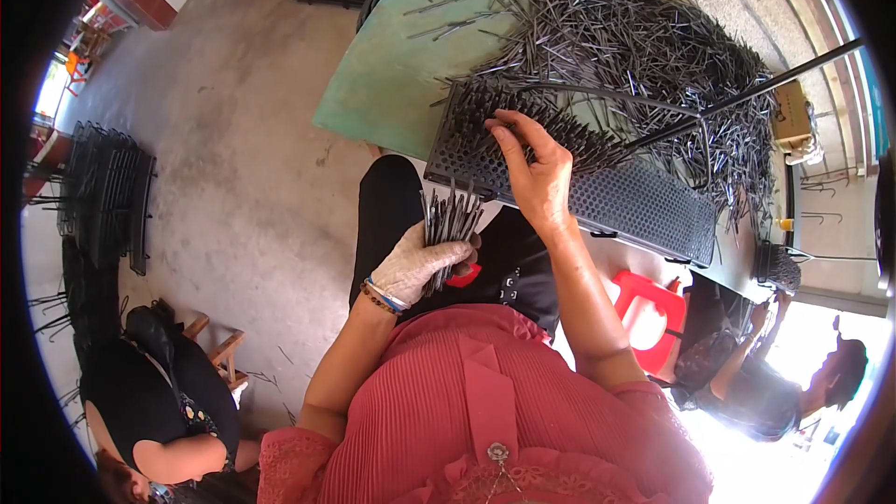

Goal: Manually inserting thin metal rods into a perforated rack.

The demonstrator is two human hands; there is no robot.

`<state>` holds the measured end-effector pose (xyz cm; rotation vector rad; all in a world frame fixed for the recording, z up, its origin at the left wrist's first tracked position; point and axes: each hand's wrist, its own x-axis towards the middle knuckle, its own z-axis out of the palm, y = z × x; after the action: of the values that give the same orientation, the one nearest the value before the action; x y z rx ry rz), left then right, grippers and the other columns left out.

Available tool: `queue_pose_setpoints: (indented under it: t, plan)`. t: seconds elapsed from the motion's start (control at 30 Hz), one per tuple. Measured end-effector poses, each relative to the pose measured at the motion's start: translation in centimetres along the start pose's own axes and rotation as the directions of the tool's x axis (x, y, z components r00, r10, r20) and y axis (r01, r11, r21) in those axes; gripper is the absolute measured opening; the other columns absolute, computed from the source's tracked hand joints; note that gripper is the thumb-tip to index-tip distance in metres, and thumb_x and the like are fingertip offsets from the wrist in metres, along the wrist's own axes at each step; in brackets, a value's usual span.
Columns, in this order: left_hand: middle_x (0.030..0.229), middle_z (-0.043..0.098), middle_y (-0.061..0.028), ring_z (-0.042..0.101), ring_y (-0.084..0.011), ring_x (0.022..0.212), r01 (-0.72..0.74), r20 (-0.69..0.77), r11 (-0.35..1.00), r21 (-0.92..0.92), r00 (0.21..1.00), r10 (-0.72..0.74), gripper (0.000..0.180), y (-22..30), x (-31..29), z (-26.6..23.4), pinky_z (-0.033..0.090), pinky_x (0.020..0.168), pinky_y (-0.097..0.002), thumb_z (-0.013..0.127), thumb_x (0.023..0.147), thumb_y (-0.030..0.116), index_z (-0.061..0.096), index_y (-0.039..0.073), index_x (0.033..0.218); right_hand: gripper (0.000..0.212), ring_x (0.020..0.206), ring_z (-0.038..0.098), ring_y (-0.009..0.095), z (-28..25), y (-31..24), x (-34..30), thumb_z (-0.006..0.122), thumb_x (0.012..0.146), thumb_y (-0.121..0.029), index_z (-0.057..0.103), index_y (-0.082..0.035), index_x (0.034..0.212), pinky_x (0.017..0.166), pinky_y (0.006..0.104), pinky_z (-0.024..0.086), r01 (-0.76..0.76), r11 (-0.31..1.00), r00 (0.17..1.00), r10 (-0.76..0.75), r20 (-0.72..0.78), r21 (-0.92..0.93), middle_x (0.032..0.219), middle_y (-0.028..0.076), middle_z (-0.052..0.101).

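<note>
Leftmost, stacked dark wire racks (103, 191) stand on the bare concrete floor (233, 131), and a seated co-worker in black (159, 392) occupies the lower left corner. Next, the gloved left hand (420, 261) is clamped around a bundle of thin dark metal pins (451, 219), held upright with the tips fanning above the fist, apparently so that single pins can be drawn off the top. To its right, the bare right hand (534, 168) rests on the near edge of a black perforated plate (635, 201), its fingers pinched together at the row of pins already standing in the holes; whether a pin lies between the fingertips cannot be told. The plate is flat, rectangular and evenly punched with small round holes, and it lies on the edge of a pale green table (392, 75) within easy reach. Behind it spreads a loose heap of straight grey pins (635, 47), matte and slender. Farther right, a red plastic stool (644, 303) shows below the table, and another person (775, 383) sits in strong glare.
</note>
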<state>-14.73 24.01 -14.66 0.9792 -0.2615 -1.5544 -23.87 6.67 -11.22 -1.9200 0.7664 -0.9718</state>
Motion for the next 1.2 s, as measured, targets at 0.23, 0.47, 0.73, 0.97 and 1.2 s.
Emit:
queue_pose_setpoints:
  t: [0.23, 0.47, 0.73, 0.97, 1.2]
  plan:
    - [0.098, 0.067, -0.0124, 0.067, -0.0197, 0.082, 0.057, 0.005, 0.994, -0.095, 0.998, -0.056, 0.027, -0.1, -0.3, -0.2, 0.057, 0.074, -0.0314, 0.065, 0.088, 0.007, 0.057, -0.002, 0.112, 0.021, 0.094, 0.067, 0.013, -0.6, -0.4, 0.2, 0.061, 0.093, -0.005, 0.064, 0.001, 0.112, 0.085, 0.0258, 0.052, 0.024, 1.0, 0.994, -0.024, 0.104, 0.007, 0.102, 0.01, 0.072]
    - [0.103, 0.067, -0.0142, 0.068, -0.0207, 0.084, 0.046, 0.001, 0.995, -0.092, 0.999, -0.046, 0.034, -0.1, -0.5, -0.2, 0.057, 0.076, -0.0334, 0.065, 0.088, 0.012, 0.056, -0.001, 0.118, 0.021, 0.094, 0.068, 0.015, -1.7, 0.0, 1.2, 0.061, 0.092, -0.005, 0.064, 0.001, 0.112, 0.084, 0.0264, 0.052, 0.1, 0.991, 0.984, -0.085, 0.158, -0.085, 0.102, 0.011, 0.072]
    - [0.103, 0.067, -0.0129, 0.068, -0.0195, 0.084, 0.064, 0.001, 0.994, -0.094, 0.998, -0.064, 0.035, -0.2, -0.3, -0.5, 0.057, 0.075, -0.0326, 0.065, 0.087, 0.012, 0.056, 0.0, 0.118, 0.017, 0.09, 0.068, 0.017, -1.5, 0.3, 1.2, 0.062, 0.091, -0.004, 0.065, 0.0, 0.108, 0.08, 0.0278, 0.053, 0.173, 0.98, 0.962, -0.148, 0.228, -0.097, 0.098, 0.01, 0.071]
    - [0.101, 0.068, -0.014, 0.068, -0.0214, 0.085, 0.071, -0.011, 0.988, -0.138, 0.997, -0.073, 0.029, 0.3, -0.4, -0.1, 0.057, 0.076, -0.0334, 0.064, 0.088, 0.01, 0.058, -0.002, 0.114, 0.016, 0.09, 0.067, 0.028, -0.7, -0.3, 1.4, 0.064, 0.088, -0.003, 0.065, 0.0, 0.104, 0.079, 0.033, 0.053, 0.389, 0.899, 0.912, -0.346, 0.22, -0.2, 0.098, 0.013, 0.069]
    - [0.1, 0.068, -0.0138, 0.068, -0.0216, 0.085, 0.081, 0.003, 0.991, -0.102, 0.997, -0.081, 0.029, 0.4, -0.3, 0.0, 0.057, 0.075, -0.033, 0.064, 0.089, 0.01, 0.058, -0.002, 0.113, 0.018, 0.088, 0.067, 0.031, -0.4, -0.3, 1.2, 0.064, 0.087, -0.001, 0.063, 0.001, 0.105, 0.077, 0.0346, 0.054, 0.388, 0.909, 0.909, -0.35, 0.225, -0.152, 0.099, 0.014, 0.068]
